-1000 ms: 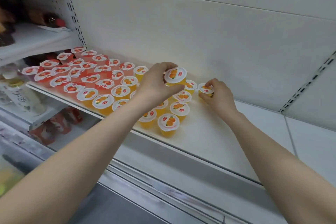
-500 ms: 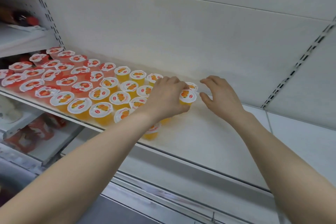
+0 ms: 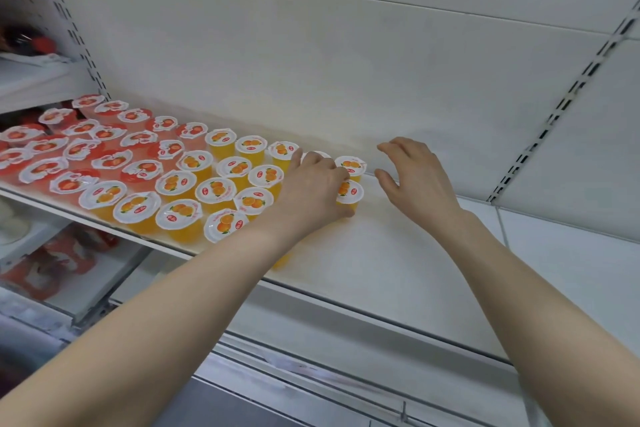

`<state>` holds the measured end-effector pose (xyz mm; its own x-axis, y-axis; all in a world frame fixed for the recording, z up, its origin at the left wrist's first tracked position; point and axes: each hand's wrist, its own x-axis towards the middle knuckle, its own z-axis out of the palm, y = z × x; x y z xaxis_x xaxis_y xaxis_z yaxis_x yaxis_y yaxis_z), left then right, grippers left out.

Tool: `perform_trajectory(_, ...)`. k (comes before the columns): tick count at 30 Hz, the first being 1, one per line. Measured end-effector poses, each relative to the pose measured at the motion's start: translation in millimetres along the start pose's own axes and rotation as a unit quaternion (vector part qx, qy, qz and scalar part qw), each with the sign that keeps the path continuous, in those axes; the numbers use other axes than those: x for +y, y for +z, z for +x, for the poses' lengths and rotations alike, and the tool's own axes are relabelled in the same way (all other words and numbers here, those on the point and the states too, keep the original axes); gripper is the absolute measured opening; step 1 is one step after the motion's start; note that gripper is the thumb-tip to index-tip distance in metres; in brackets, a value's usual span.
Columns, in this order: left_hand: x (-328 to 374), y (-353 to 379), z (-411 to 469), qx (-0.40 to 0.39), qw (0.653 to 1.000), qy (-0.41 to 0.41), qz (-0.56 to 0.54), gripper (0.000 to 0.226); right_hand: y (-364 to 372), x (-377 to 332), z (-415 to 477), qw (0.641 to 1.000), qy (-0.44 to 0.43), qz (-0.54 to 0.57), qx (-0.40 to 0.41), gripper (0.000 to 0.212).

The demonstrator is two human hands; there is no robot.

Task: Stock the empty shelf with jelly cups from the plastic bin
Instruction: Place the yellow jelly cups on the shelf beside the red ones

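Setting an orange cup (image 3: pixel 350 191) down with left hand (image 3: pixel 313 191) pinching it, right hand (image 3: pixel 414 173) spread empty; next, releasing and fetching more.

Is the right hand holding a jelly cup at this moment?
No, the right hand hovers open and empty above the shelf, beside the orange jelly cups.

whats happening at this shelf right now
A person is stocking a white shelf with jelly cups. Red cups fill its left end, with orange cups in rows beside them. The left hand is setting an orange cup at the right edge of the rows, fingers around it. The right hand hovers open just beside, holding nothing. The right part of the shelf is bare.
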<state>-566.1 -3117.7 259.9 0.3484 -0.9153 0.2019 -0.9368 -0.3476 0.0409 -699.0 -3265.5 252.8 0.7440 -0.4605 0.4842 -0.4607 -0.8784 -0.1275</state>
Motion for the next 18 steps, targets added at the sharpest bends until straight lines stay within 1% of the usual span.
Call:
perform_trajectory(5,-5,-6,-6,0.013,1.0,0.023,-0.006,0.071,-8,-10,2,1.0,-0.009,-0.014,0.001,0.042)
perform_trajectory(10,-25,-21,-20,0.068,0.996,0.013,-0.053,0.058,-21,-32,8,0.999,-0.03,-0.024,0.012,0.042)
perform_trajectory(14,-54,-42,-40,0.097,0.994,-0.002,-0.057,0.052,-26,-66,12,0.998,-0.056,-0.024,0.022,0.044)
perform_trajectory(18,-95,-61,-73,0.132,0.99,-0.022,-0.042,0.049,-24,-116,16,0.995,-0.092,-0.021,0.027,0.048)
